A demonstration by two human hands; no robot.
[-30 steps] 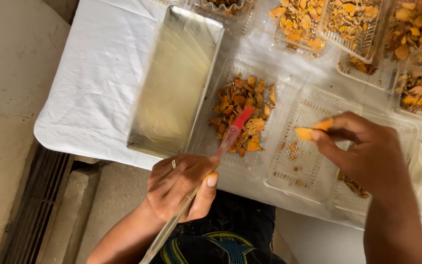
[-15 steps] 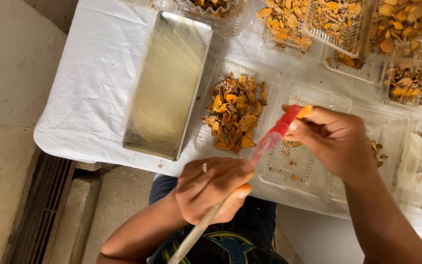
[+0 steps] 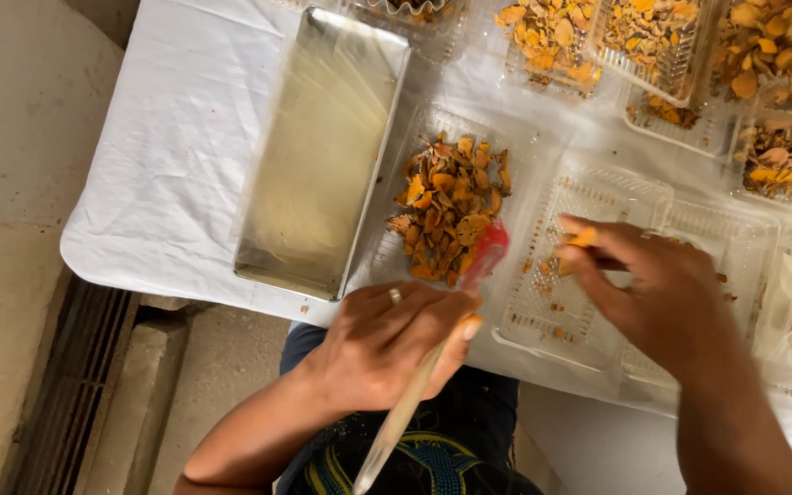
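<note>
My left hand (image 3: 387,344) grips a brush with a pale clear handle (image 3: 402,417) and red bristles (image 3: 487,249). The bristles hover at the near right edge of a pile of orange and brown dried slices (image 3: 446,206) lying in a clear plastic tray (image 3: 412,137). My right hand (image 3: 657,293) pinches a small orange slice (image 3: 583,237) between thumb and fingers. It is above an almost bare clear plastic tray (image 3: 552,321) holding only crumbs, just right of the bristles.
A long shiny metal tray (image 3: 323,151) lies to the left on the white tablecloth (image 3: 176,165). Several clear trays of orange slices (image 3: 653,37) line the far and right side. A floor grate (image 3: 80,385) runs beside the table's left edge.
The brush has swung left, away from the right hand, back toward the pile of slices. My right hand has dropped a little over the nearly bare tray, still pinching the orange slice.
</note>
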